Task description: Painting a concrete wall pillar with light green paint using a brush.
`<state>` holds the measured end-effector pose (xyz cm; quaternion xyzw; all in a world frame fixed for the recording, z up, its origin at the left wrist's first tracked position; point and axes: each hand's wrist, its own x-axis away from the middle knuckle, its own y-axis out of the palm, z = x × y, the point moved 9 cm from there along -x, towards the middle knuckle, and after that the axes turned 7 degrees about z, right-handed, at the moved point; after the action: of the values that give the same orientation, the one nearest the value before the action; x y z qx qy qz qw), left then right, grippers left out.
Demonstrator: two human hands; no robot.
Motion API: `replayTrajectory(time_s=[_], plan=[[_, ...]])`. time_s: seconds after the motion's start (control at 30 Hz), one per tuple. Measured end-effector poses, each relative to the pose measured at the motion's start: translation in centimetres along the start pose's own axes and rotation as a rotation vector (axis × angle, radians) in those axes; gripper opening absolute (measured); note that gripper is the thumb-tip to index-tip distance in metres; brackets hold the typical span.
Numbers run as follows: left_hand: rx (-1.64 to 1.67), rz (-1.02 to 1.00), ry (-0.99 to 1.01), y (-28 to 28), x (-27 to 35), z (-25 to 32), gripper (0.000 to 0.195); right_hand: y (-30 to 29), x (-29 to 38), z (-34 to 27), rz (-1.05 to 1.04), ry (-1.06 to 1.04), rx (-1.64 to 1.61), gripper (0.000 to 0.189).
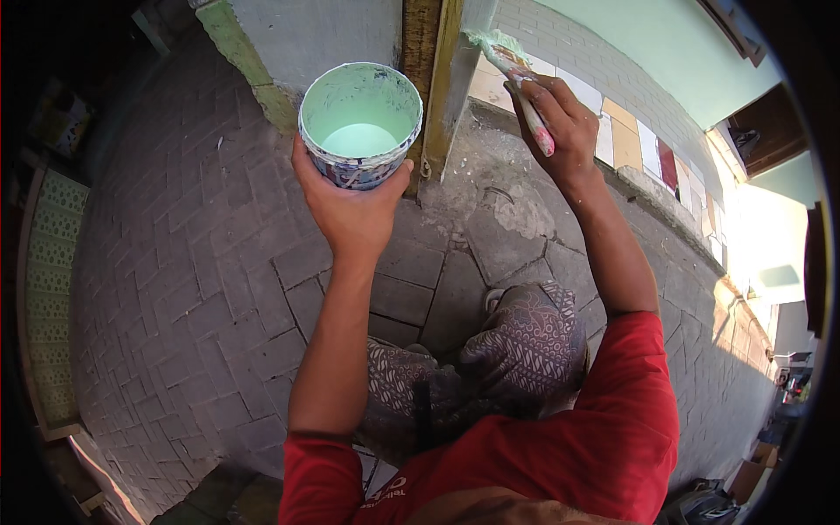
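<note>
My left hand (357, 203) grips a small paint-smeared tub (351, 172) from below and holds it up, tilted so its inside faces me. Pale green paint (359, 139) lies in its bottom, and dried smears coat the inner wall. In my right hand (564, 121) is a paintbrush (525, 88) with a handle stained white and pink. The brush's bristles, loaded with light green paint, are at the edge of a grey upright post face (467, 72); whether they touch it I cannot tell. Beside that face runs a bare wooden strip (441, 92).
A grey wall (321, 33) with a chipped green edge (246, 62) stands behind the tub. Grey paving blocks (190, 262) cover the ground. To the right runs a low kerb (669, 210) beside multicoloured tiles (620, 131). A patterned panel (52, 295) stands at far left.
</note>
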<state>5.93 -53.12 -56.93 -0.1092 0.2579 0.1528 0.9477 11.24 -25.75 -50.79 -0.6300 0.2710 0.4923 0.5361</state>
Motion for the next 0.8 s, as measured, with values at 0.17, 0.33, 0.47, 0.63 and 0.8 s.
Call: replayTrajectory(time_s=[0.17, 0.33, 0.47, 0.63, 0.8], plan=[[-0.004, 0.007, -0.022, 0.0, -0.1, 0.1, 0.102, 1.3, 1.8, -2.1, -0.045, -0.076, -0.014, 0.029], [0.068, -0.038, -0.053, 0.4, 0.0, -0.3, 0.113, 6.9, 10.7, -2.3, -0.299, -0.071, 0.0, 0.037], [0.079, -0.042, -0.055, 0.4, 0.0, -0.2, 0.113, 8.0, 11.6, -1.8, -0.547, 0.04, -0.114, 0.037], [0.024, -0.031, -0.047, 0.1, 0.1, -0.4, 0.116, 4.0, 2.2, -0.6, -0.397, 0.075, -0.136, 0.026], [0.035, -0.049, -0.051, 0.3, 0.1, 0.1, 0.117, -1.6, -7.5, 0.7, 0.002, -0.048, 0.036, 0.028]])
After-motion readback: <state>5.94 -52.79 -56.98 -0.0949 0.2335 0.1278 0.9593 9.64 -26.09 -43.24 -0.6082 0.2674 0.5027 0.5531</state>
